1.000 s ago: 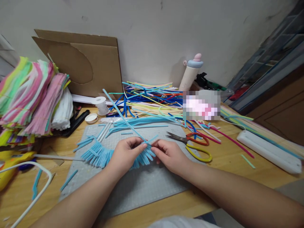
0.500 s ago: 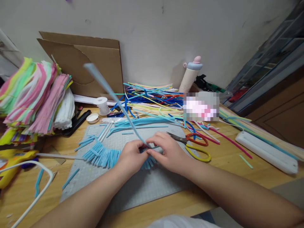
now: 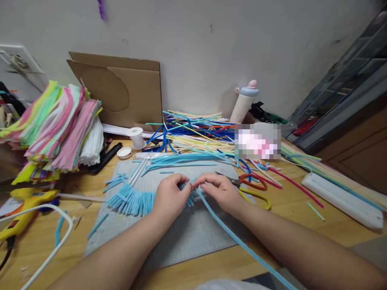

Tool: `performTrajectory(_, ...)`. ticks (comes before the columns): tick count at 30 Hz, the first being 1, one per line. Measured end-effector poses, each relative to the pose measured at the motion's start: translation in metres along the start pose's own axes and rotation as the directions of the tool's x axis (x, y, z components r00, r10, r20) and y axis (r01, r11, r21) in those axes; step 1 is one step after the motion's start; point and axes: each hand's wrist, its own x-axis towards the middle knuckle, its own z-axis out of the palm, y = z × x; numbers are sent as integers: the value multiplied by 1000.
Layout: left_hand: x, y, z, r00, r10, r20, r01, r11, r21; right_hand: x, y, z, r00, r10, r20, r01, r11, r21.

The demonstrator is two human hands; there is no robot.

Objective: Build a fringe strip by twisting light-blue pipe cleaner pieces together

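My left hand [image 3: 173, 197] and my right hand [image 3: 223, 194] meet over the grey cutting mat [image 3: 187, 245], fingertips pinched close together. Between them is a light blue pipe cleaner [image 3: 238, 239], whose long free end runs down to the lower right, past my right forearm. Its other end is hidden by my fingers. Short cut blue pipe cleaner pieces [image 3: 133, 201] lie in a fanned row on the mat, partly behind my left hand. Scissors with red and yellow handles [image 3: 253, 182] rest just right of my right hand.
Long blue pipe cleaners [image 3: 184, 159] lie along the mat's back edge, with a mixed heap [image 3: 199, 127] behind. At left are pipe cleaner bundles [image 3: 57, 129] and a yellow glue gun [image 3: 26, 209]. A white bar [image 3: 341, 200] lies at right, a bottle [image 3: 244, 102] behind.
The pipe cleaner's long free end has swung from pointing up and left to hanging down and right. Both hands remain together over the mat. The view has shifted slightly.
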Motion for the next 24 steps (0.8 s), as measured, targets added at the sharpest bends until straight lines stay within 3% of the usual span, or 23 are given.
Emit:
performTrajectory(2,-3,3,-1,996,85,-11,-83,989,120,-1,-1,4,977,209,41,-213,942,258)
performTrajectory(4,-5,5,-2,987,160,-15,-153,962,225,-3,-1,8,932,350,97,-359,844,399)
performTrajectory(10,-10,9,-2,958,286,-17,-261,897,357,-10,-2,18,845,485,225,-525,677,516)
performTrajectory(13,-11,9,-1,952,305,-18,-278,890,361,-11,-3,18,838,493,233,-537,670,512)
performTrajectory(18,-9,9,-2,988,142,-53,-130,974,184,-7,4,15,898,407,167,-432,745,509)
performTrajectory(24,-6,10,-2,996,-85,-11,82,980,-179,-4,6,12,906,414,87,-405,787,465)
